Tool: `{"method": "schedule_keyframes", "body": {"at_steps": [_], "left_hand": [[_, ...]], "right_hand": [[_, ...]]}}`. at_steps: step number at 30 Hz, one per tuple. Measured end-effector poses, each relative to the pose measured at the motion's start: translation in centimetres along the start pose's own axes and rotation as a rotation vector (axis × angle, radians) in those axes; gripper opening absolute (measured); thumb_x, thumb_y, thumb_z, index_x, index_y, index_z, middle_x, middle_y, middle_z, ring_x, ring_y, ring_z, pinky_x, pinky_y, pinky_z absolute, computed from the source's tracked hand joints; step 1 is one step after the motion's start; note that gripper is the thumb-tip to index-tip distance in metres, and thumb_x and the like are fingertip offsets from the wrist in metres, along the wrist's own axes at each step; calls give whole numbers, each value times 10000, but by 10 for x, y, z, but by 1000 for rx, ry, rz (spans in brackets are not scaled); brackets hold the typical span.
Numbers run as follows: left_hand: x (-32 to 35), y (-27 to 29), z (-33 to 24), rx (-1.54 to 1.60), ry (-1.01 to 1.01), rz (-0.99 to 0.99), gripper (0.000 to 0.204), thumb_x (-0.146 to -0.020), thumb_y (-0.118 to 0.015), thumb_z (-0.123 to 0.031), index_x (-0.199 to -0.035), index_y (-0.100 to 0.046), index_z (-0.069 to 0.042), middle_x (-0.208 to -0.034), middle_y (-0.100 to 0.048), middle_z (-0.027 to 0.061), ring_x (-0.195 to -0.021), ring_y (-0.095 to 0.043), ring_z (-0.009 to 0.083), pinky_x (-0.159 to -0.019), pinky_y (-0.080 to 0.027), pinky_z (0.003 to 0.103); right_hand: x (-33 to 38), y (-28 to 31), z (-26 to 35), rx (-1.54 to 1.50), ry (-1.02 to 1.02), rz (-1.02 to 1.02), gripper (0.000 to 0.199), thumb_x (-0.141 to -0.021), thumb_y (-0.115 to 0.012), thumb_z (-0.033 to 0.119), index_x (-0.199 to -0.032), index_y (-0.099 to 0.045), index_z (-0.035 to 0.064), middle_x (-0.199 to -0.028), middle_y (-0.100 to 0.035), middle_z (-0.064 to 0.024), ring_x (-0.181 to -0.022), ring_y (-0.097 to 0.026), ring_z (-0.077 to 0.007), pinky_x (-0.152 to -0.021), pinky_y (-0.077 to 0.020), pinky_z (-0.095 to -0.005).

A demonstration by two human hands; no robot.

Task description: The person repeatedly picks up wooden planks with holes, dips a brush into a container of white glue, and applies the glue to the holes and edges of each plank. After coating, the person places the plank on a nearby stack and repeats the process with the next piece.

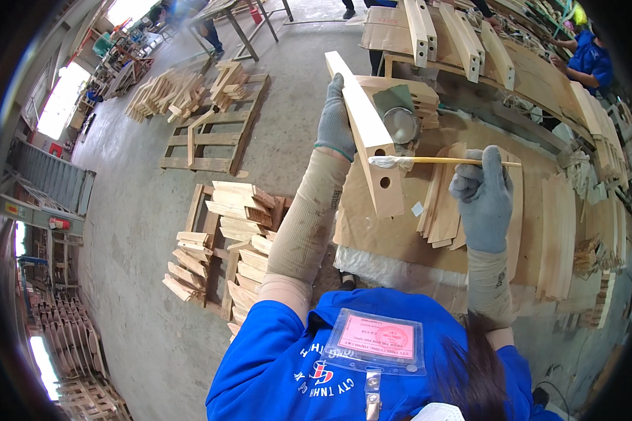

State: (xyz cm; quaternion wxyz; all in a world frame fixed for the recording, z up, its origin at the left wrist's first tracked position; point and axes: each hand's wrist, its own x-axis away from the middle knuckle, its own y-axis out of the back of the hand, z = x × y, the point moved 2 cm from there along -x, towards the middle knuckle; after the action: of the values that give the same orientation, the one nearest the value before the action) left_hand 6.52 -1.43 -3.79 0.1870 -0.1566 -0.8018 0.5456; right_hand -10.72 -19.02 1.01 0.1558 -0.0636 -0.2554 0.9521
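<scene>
My left hand (337,126), in a grey glove, grips a pale wooden bar (364,112) by its side and holds it up tilted, its end toward me. Two round holes show in the bar's near end. My right hand (483,196), also gloved, pinches a thin wooden-handled brush (435,160). The brush's white-coated tip lies across the bar's end, close to the holes; whether it touches cannot be made out. Beyond the bar stands a round pot (402,126) with white stuff in it, next to a dark green sheet (393,100).
Flat wooden boards (442,203) lie on the brown-covered table (361,224) before me. More drilled bars (460,42) rest on a bench at the far right, where a co-worker in blue (590,63) stands. Pallets (207,144) with stacked wooden parts (239,203) are on the floor leftward.
</scene>
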Motion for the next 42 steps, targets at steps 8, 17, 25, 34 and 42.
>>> {"method": "schedule_keyframes", "body": {"at_steps": [8,17,25,34,42], "left_hand": [[-1,-8,4,-31,18,34,336,-834,-607,-399,-741,-496,-96,-643,-412,7,-580,-470,130,-534,-468,251],[-3,-22,3,-3,0,77,351,-844,-597,-389,-720,-496,-77,-661,-432,10,-590,-475,128,-551,-471,252],[-10,-28,4,-69,-40,44,381,-817,-626,-412,-728,-484,-69,-670,-437,21,-598,-495,134,-529,-476,249],[-14,-29,0,-74,-60,22,421,-794,-651,-422,-756,-469,-44,-692,-439,35,-601,-494,144,-534,-481,249],[-20,-24,-3,-66,-6,150,353,-865,-544,-417,-989,-516,-87,-807,-574,43,-648,-605,127,-586,-546,261]], "right_hand": [[-14,13,15,66,143,296,264,-934,-470,237,-938,-573,-6,-719,-618,-131,-607,-597,-200,-590,-501,-308],[-20,40,20,39,214,584,259,-911,-507,245,-916,-563,-8,-814,-614,-164,-695,-611,-238,-620,-513,-350],[-33,29,30,32,302,569,271,-895,-534,252,-952,-571,-11,-838,-620,-180,-716,-611,-259,-660,-513,-369],[-25,36,31,100,255,646,295,-861,-582,281,-883,-565,-12,-775,-610,-162,-702,-612,-270,-654,-514,-378],[-19,42,31,82,218,658,302,-858,-576,325,-863,-551,24,-764,-600,-142,-660,-580,-248,-590,-475,-345]]}}
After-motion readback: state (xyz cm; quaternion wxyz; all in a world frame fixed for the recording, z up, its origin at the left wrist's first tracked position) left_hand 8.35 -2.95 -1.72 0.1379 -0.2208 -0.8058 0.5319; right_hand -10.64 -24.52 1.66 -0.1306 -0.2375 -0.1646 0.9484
